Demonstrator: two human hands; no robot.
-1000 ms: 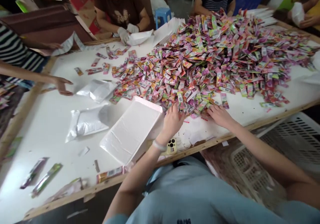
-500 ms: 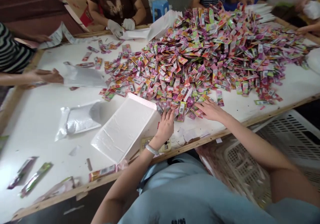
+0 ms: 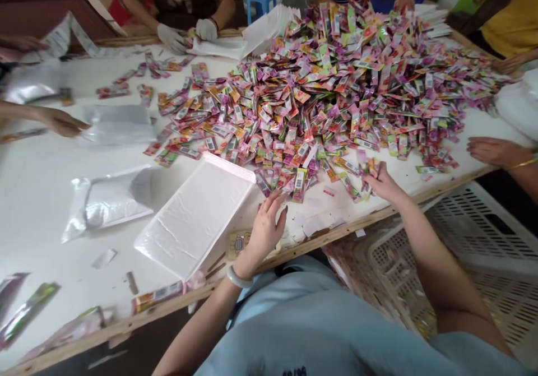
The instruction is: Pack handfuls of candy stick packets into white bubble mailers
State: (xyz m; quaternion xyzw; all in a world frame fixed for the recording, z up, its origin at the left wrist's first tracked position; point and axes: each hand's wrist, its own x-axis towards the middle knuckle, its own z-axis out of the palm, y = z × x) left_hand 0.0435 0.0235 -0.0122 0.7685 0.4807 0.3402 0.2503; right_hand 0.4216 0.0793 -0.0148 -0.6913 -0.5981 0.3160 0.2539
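A large heap of small colourful packets point(image 3: 302, 101) spreads over the white table. At the heap's near edge, my right hand point(image 3: 384, 184) is closed, with thumb and fingers pinching a few colourful packets point(image 3: 370, 168). My left hand point(image 3: 267, 222), wearing a pale bangle on the wrist, is by the near left edge of the heap. Its fingers are apart and its thumb stands away; I see nothing held in it. Beside it on the left lies a flat white bubble mailer point(image 3: 195, 216) with a pinkish strip along its far edge.
A filled silvery-white pouch point(image 3: 111, 199) lies farther left. Loose long packets point(image 3: 31, 309) lie at the front left. A patterned phone-like object point(image 3: 237, 244) is under my left forearm. White plastic crates point(image 3: 483, 236) stand below the right edge. Co-workers' hands point(image 3: 498, 152) are around the table.
My right hand has drawn right, away from the heap, and now pinches packets. My left hand has pulled back slightly, thumb apart. The view has shifted; a co-worker's hand appears at right.
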